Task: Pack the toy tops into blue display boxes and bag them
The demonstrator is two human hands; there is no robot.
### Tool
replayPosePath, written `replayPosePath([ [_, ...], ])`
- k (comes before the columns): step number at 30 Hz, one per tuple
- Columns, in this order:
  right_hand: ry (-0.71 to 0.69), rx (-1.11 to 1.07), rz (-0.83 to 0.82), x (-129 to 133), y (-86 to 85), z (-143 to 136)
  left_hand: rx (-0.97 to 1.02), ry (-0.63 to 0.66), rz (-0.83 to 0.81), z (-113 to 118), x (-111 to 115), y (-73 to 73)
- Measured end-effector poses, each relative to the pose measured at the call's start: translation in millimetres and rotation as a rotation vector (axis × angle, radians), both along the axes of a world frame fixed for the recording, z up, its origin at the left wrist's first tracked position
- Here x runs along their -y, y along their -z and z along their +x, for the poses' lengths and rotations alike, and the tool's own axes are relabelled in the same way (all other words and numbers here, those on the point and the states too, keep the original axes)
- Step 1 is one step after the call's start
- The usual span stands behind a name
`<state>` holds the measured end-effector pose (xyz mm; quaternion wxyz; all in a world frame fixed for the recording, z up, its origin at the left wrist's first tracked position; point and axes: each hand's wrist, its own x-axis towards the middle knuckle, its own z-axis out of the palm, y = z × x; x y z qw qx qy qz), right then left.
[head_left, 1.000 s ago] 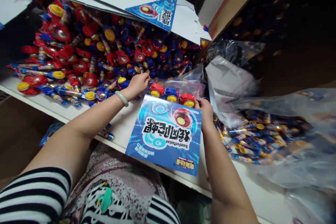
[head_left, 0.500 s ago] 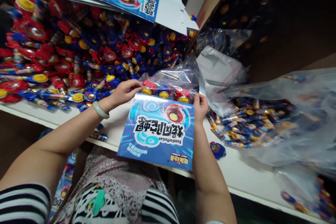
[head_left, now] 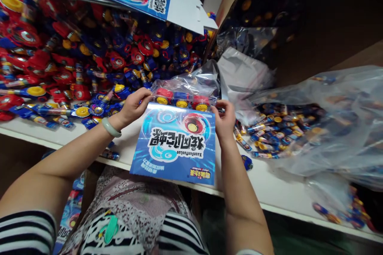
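A blue printed box (head_left: 176, 143) lies on the white table before me, its lettering upside down from where I sit. Along its far edge sit several red and blue spinning-top toys with yellow parts (head_left: 182, 100), under a clear plastic bag (head_left: 191, 81). My left hand (head_left: 136, 106) is closed in a pinch on the bag's edge at the box's far left corner. At the far right corner, my right hand (head_left: 225, 121) pinches the bag between thumb and bent fingers. How far the bag reaches around the box I cannot tell.
A big heap of red and blue toys (head_left: 74, 55) fills the back left, below a white carton flap (head_left: 185, 6). White plastic packets (head_left: 243, 73) lie behind my right hand. On the right, a large clear bag (head_left: 338, 127) holds small yellow-and-blue pieces. The table edge (head_left: 269, 203) runs in front.
My right hand has shifted its hold, its fingers now bent more over the box's far right corner. The left hand keeps its pinch. The whole view has shifted slightly.
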<state>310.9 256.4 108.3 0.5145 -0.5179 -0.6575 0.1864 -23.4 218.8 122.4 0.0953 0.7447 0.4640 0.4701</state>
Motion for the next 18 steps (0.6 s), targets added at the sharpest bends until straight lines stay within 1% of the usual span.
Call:
replayPosePath([
  [2, -0.023, 0.161, -0.058, -5, -4.5, 1, -0.05, 0.012, 0.034, -1, -1, -0.5],
  [4, 0.009, 0.218, -0.042, -3, -6.7, 0, -0.11, 0.022, 0.079, -1, -1, -1.7],
  [6, 0.065, 0.195, 0.05, 9, -5.1, -1, -0.158, 0.03, 0.151, -2, 5, -1.5],
  [8, 0.09, 0.159, 0.169, 29, -0.3, -2, -0.194, 0.042, 0.231, -3, 15, 1.2],
  [10, 0.087, 0.151, 0.282, 53, 5.7, -1, -0.211, 0.053, 0.29, -4, 31, 6.1],
  [12, 0.067, 0.164, 0.364, 74, 10.7, 0, -0.208, 0.062, 0.309, -5, 49, 11.8],
  [14, 0.038, 0.187, 0.4, 92, 13.9, 3, -0.191, 0.087, 0.293, -6, 70, 16.8],
  [18, -0.059, 0.252, 0.394, 128, 16.1, 16, -0.153, 0.174, 0.226, -8, 109, 24.3],
])
